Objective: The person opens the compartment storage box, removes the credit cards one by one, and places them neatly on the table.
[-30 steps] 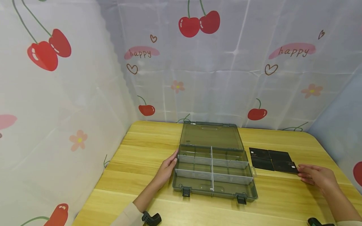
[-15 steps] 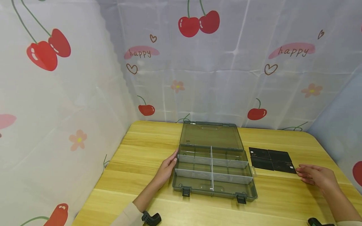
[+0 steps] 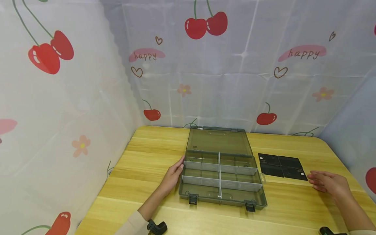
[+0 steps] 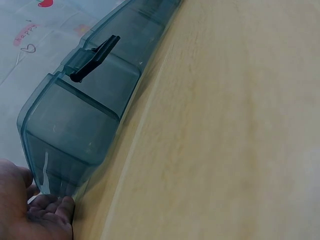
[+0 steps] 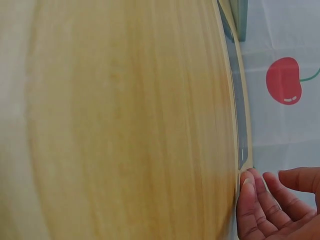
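Note:
A translucent grey-green divider box (image 3: 220,202) lies with its lid folded back on the table in the head view. White dividers split it into several compartments, and I see nothing in them. My left hand (image 3: 171,178) rests against the box's left wall, thumb and fingers on the outside; in the left wrist view it touches the box corner. Several black cards (image 3: 271,171), one printed "VIP", lie edge to edge right of the box. My right hand (image 3: 332,184) is beside their right corner, fingers loosely bent and holding nothing. Whether its fingertips touch the card cannot be told.
The box's two dark latches (image 3: 250,206) hang open at its front. A wooden table (image 3: 152,140) carries everything, with a cherry-patterned curtain (image 3: 223,91) behind and at both sides. Black wrist devices (image 3: 157,227) show at the bottom edge.
My right hand has shifted slightly left at first, and the rightmost card has slid a little left into line with the others. The left hand and box have stayed put.

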